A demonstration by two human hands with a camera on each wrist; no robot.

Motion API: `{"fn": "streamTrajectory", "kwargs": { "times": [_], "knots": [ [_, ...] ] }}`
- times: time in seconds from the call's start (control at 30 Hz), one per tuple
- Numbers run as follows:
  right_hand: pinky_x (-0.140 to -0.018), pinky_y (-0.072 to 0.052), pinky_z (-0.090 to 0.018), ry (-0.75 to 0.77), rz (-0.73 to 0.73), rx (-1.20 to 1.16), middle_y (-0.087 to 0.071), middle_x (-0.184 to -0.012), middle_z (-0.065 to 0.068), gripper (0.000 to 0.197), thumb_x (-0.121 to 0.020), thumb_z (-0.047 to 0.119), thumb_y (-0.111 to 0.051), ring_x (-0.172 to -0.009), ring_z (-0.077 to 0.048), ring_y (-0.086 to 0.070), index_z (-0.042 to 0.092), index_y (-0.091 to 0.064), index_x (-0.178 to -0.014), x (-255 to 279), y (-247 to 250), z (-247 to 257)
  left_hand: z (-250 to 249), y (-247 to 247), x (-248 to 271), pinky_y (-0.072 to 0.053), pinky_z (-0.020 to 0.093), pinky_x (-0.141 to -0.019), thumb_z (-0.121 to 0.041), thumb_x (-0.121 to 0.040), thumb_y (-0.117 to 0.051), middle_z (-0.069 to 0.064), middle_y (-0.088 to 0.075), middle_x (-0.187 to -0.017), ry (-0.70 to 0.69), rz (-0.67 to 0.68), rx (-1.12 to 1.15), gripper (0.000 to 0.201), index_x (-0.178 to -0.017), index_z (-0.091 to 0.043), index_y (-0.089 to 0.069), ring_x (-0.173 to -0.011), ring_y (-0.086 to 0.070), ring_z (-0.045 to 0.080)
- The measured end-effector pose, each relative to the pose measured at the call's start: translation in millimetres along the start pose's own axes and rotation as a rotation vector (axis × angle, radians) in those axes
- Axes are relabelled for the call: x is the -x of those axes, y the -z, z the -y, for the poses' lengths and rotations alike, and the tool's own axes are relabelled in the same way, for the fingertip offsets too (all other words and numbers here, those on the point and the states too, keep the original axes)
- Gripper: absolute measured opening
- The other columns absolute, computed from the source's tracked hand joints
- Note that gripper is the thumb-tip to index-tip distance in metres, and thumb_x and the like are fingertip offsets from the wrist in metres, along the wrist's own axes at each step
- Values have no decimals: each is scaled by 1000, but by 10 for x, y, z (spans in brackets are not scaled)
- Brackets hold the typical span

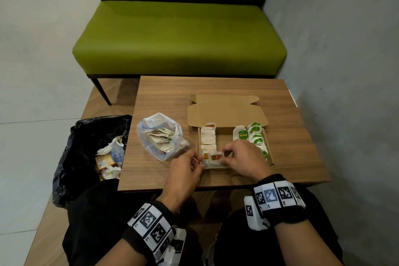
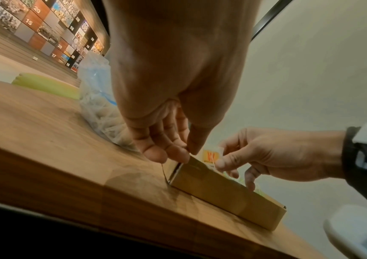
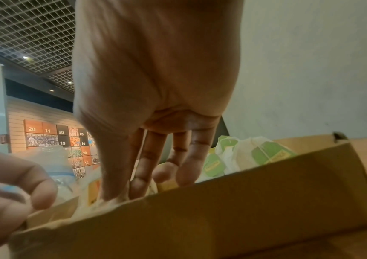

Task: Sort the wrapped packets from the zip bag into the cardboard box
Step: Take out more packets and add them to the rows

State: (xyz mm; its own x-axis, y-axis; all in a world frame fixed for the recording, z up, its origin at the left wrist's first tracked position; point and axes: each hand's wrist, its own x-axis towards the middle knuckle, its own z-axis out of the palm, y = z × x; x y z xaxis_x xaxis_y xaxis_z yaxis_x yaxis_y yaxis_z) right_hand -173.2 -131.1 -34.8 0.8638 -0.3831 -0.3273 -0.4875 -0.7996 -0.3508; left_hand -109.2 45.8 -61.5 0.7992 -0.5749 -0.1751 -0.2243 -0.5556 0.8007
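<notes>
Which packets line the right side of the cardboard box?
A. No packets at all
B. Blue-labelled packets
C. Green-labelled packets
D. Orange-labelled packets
C: in the head view, a row of green-labelled packets runs along the right wall of the cardboard box, while the orange-labelled packets sit at its left and front.

We note black wrist straps (image 1: 287, 211) behind both hands, carrying white blocks (image 1: 155, 229) printed with black square markers; dark trousers (image 1: 92, 222).

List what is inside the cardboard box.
In the cardboard box: a left row of orange-tagged packets and a right row of green-tagged packets. Both hands cover the near end, so what lies beneath them is hidden.
</notes>
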Motion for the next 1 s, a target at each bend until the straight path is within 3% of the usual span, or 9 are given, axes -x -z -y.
{"fn": "streamTrajectory", "kwargs": {
  "times": [0.13, 0.23, 0.43, 0.57, 0.77, 0.9, 1.0],
  "knots": [
    [-74, -38, -27, 21, 44, 5, -66, -93, 16, 26, -84, 40, -75, -89, -8, -56, 36, -71, -109, -13, 0, 51, -6, -9, -6, -50, 17, -62, -18, -89, -68, -8, -64, -75, -6, -5, -21, 15, -86, -29, -58, -69, -60, 4],
    [-76, -41, -28, 31, 62, 13, -70, -96, 12, 23, -82, 38, -77, -92, -11, -60, 33, -73, -104, -68, -40, 111, -6, -19, -10, -54, 23, -66, -18, -89, -68, -8, -64, -76, -7, 0, -30, 16, -86, -29, -57, -70, -61, 4],
    [-80, -52, -34, 21, -12, -26, -72, -94, 8, 18, -80, 39, -78, -92, -15, -64, 29, -75, -96, -132, -154, 157, 29, -30, -29, -48, 15, -60, -14, -87, -68, -7, -63, -74, -29, 5, -30, 16, -88, -27, -58, -65, -60, 4],
    [-79, -51, -32, 14, -89, -93, -74, -93, 7, 19, -79, 40, -78, -91, -15, -64, 29, -76, -95, -108, -174, 115, 38, -22, -41, -46, 13, -59, -14, -85, -69, -7, -63, -72, -41, 5, -35, 19, -86, -28, -57, -64, -60, 3],
    [-79, -50, -33, 41, 54, -46, -69, -91, 11, 19, -79, 40, -79, -90, -14, -62, 31, -74, -95, -115, -128, 143, 56, -33, -35, -49, 15, -60, -14, -86, -69, -7, -64, -73, -37, 6, -19, 19, -86, -29, -57, -64, -61, 3],
    [-74, -49, -31, 48, -44, -26, -71, -91, 7, 20, -81, 43, -76, -90, -15, -63, 30, -74, -96, -109, -211, 178, 43, -21, -40, -47, 12, -57, -15, -86, -69, -7, -65, -73, -37, 13, -32, 19, -86, -29, -57, -65, -61, 3],
    [-76, -48, -29, 32, -73, -54, -72, -95, 9, 32, -78, 48, -77, -92, -12, -63, 33, -73, -107, -66, -211, 174, 45, -9, -40, -45, 11, -57, -15, -86, -70, -9, -64, -72, -38, 10, -39, 21, -84, -31, -56, -63, -60, 0]
  ]
}}
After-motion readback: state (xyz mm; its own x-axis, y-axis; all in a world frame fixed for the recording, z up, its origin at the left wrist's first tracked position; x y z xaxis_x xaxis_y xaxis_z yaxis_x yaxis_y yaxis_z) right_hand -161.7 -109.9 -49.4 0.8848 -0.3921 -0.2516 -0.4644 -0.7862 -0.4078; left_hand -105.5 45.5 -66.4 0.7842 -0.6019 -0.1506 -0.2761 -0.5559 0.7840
